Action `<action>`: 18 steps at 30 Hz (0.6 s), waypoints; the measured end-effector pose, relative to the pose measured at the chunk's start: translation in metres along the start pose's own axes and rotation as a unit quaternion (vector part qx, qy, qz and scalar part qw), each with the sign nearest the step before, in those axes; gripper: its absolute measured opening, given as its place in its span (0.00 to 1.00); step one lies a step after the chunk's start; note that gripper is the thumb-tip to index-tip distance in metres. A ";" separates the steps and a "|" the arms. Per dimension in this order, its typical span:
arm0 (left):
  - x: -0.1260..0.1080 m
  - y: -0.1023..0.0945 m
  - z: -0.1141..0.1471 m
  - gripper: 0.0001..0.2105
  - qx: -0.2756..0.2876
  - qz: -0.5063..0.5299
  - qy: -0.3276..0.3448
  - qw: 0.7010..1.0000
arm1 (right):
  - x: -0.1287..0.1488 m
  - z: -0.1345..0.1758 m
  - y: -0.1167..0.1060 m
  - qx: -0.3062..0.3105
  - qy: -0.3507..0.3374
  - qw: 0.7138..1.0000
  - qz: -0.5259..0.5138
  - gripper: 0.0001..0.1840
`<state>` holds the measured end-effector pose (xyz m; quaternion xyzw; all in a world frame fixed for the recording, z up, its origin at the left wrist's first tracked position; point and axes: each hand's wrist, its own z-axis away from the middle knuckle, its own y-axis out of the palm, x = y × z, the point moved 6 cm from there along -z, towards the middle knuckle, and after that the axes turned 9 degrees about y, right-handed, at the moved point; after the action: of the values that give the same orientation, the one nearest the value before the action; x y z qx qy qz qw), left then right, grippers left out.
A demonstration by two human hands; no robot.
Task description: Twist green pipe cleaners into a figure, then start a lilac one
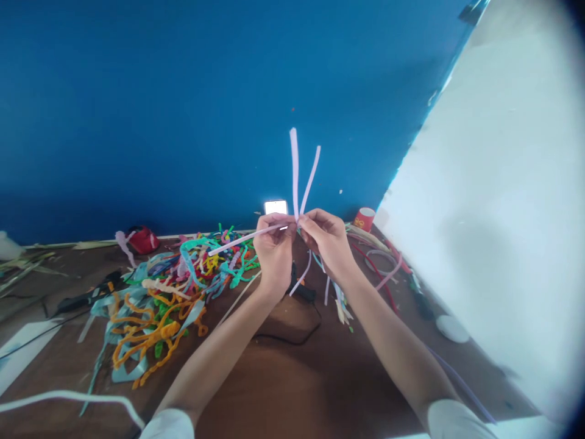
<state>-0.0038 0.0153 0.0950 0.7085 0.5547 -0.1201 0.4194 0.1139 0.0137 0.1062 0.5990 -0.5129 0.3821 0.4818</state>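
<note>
Several pale lilac pipe cleaners (295,171) meet between my fingertips above the table. My left hand (275,247) pinches them from the left side. From the right, my right hand (326,238) pinches the same joining point, and the fingertips of both hands nearly touch. Two stems stand upward and apart, one reaches out to the left past my left hand, and others hang below my right hand. Exactly how they are joined is hidden by my fingers.
A tangled heap of colourful pipe cleaners (214,262) and an orange bundle (150,329) lie left. A lit phone (275,207) stands behind my hands. A red cup (364,219) is back right, near the white wall (493,213). A black cord (292,341) crosses the brown table (283,396).
</note>
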 end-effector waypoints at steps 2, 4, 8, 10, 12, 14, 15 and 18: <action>-0.003 0.000 0.000 0.11 0.001 0.001 0.024 1.000 | 0.000 0.001 0.001 0.000 0.022 0.999 -0.028 0.15; -0.005 0.001 0.000 0.12 0.011 -0.002 0.044 0.999 | -0.001 0.001 0.001 -0.002 0.037 0.998 -0.047 0.16; -0.006 0.003 -0.001 0.13 0.047 -0.015 0.051 0.997 | -0.001 0.001 -0.001 -0.001 0.032 0.998 -0.053 0.16; -0.006 0.002 -0.002 0.15 0.043 -0.014 0.046 0.998 | 0.002 0.000 -0.002 -0.001 0.012 1.000 -0.028 0.15; -0.003 0.001 -0.004 0.16 0.039 -0.009 0.025 0.999 | 0.006 0.001 -0.003 -0.006 -0.022 1.000 0.015 0.15; 0.001 0.002 -0.005 0.16 0.046 0.005 -0.018 0.999 | 0.012 0.002 -0.003 -0.010 -0.063 0.996 0.058 0.14; 0.003 0.003 -0.005 0.16 0.049 0.018 -0.042 0.998 | 0.015 0.003 -0.003 -0.011 -0.082 0.993 0.078 0.13; 0.008 0.003 -0.006 0.17 0.041 0.059 -0.096 0.993 | 0.022 0.006 -0.003 -0.024 -0.132 0.981 0.140 0.11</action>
<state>-0.0002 0.0249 0.0955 0.7418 0.4636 -0.1857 0.4475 0.1206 0.0028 0.1256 0.5551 -0.6595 0.3508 0.3658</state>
